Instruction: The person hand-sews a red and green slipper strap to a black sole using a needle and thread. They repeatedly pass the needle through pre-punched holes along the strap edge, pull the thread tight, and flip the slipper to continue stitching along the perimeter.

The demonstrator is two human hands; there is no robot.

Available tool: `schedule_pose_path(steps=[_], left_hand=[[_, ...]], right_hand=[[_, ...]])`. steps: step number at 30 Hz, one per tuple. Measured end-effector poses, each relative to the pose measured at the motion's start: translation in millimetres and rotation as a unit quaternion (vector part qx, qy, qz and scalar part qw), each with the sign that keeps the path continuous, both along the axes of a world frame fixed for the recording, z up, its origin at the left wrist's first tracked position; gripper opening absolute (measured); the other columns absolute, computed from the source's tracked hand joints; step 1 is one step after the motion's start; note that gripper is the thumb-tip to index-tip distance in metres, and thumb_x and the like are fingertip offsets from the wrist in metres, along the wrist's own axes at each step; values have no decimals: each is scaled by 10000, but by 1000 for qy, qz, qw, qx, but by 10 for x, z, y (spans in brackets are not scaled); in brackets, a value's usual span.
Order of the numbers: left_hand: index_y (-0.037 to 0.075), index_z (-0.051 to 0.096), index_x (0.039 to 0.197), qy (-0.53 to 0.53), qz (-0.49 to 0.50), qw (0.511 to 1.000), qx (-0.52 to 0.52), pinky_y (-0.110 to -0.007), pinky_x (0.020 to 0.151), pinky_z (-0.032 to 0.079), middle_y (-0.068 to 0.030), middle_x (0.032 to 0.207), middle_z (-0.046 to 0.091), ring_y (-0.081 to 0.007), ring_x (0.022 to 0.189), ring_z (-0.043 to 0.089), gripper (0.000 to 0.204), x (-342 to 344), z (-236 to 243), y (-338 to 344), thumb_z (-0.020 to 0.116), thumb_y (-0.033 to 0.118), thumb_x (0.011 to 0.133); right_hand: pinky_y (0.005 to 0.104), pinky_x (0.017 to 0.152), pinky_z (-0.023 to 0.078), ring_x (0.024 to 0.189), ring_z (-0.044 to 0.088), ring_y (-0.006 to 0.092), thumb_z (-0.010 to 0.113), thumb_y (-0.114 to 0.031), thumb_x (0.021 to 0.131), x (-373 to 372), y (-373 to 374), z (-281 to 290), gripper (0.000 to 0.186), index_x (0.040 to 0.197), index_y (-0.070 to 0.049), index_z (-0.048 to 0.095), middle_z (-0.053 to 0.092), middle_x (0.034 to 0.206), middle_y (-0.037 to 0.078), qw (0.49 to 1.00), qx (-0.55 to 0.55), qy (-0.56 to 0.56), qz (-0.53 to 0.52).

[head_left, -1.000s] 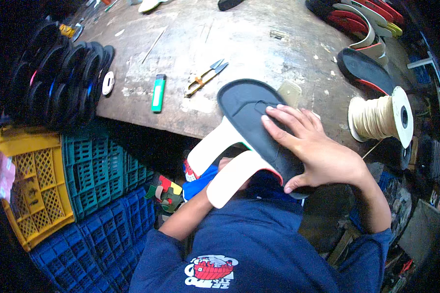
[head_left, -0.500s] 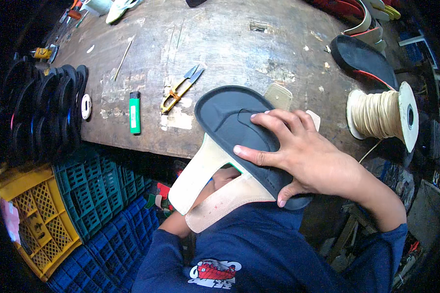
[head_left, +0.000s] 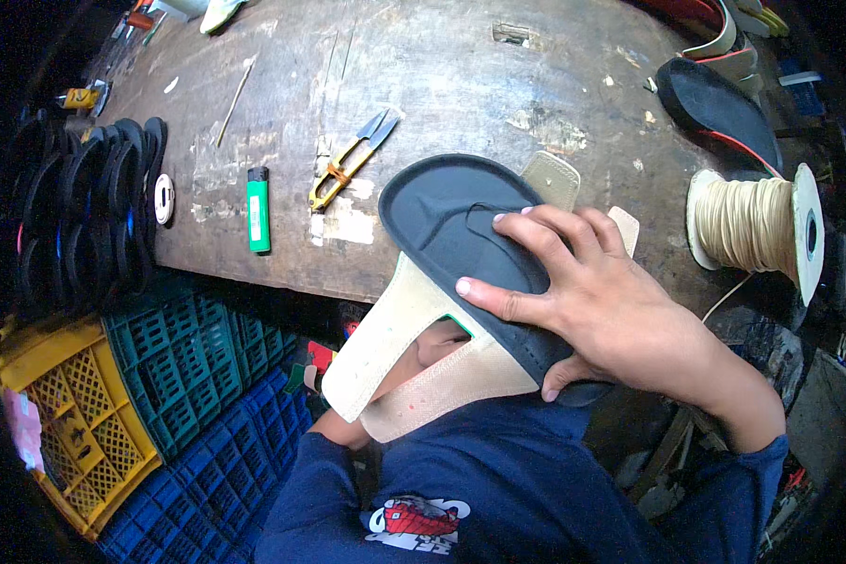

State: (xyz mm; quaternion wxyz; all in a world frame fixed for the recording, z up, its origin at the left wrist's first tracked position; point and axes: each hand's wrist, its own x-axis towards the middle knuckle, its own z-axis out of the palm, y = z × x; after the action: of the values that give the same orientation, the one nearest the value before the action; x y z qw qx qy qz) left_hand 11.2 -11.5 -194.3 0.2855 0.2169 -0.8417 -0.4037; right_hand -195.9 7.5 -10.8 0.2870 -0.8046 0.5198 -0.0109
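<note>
A half-made sandal with a black footbed (head_left: pixel 442 193) lies tilted at the table's front edge. Beige straps (head_left: pixel 378 338) stick out from both its sides. Across the footbed, my right hand (head_left: pixel 602 305) grips it, with the thumb at the near rim and the other fingers bent on the top face. A dark thread (head_left: pixel 480 206) loops beside those fingertips; whether they pinch it I cannot tell. My left hand (head_left: pixel 439 343) is under the sandal, partly visible through the gap between two straps, its fingers mostly hidden.
On the wooden table (head_left: pixel 282 122) lie yellow-handled thread snips (head_left: pixel 352 160) and a green lighter (head_left: pixel 258 211). A spool of cream cord (head_left: pixel 747 221) stands right, near another black sole (head_left: pixel 719 103). Black soles (head_left: pixel 85 207) are stacked left, above plastic crates (head_left: pixel 174 376).
The view has shifted slightly. My left hand shows more through the strap gap. My right hand keeps its grip on the sandal.
</note>
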Motion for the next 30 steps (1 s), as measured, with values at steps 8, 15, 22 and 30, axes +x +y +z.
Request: schedule_pose_path(steps=[8, 15, 22, 30], left_hand=[[0, 662, 1097, 6, 20, 1000, 14, -317, 687, 531, -122, 1008, 676, -195, 788, 631, 226, 60, 41, -11, 626, 176, 961], [-2, 648, 1088, 93, 116, 989, 8, -314, 678, 516, -117, 984, 663, -184, 759, 610, 224, 705, 555, -172, 611, 191, 982], [0, 687, 1024, 129, 134, 974, 132, -276, 681, 497, -97, 876, 652, -154, 747, 602, 115, 679, 1808, -929, 619, 23, 935], [22, 700, 1038, -276, -384, 879, 61, -427, 784, 526, -187, 941, 717, -327, 888, 695, 197, -622, 1964, -1154, 694, 137, 877]], right_hand=[[573, 1161, 284, 1437, 323, 411, 895, -435, 497, -113, -109, -32, 1081, 1500, -355, 499, 351, 1546, 180, 999, -13, -32, 35], [549, 1220, 256, 1439, 445, 295, 723, -181, 756, -274, 86, 33, 147, 814, -120, 603, 575, 1417, 132, 969, -246, 3, 24], [472, 1075, 399, 955, 588, 267, 644, -204, 821, -56, 493, 273, 104, 869, -129, 589, 559, 883, 62, 958, -271, 27, -90], [423, 850, 464, 887, 628, 325, 647, -132, 927, 69, 503, 202, 151, 1029, -61, 561, 613, 887, 145, 944, -260, -53, -196]])
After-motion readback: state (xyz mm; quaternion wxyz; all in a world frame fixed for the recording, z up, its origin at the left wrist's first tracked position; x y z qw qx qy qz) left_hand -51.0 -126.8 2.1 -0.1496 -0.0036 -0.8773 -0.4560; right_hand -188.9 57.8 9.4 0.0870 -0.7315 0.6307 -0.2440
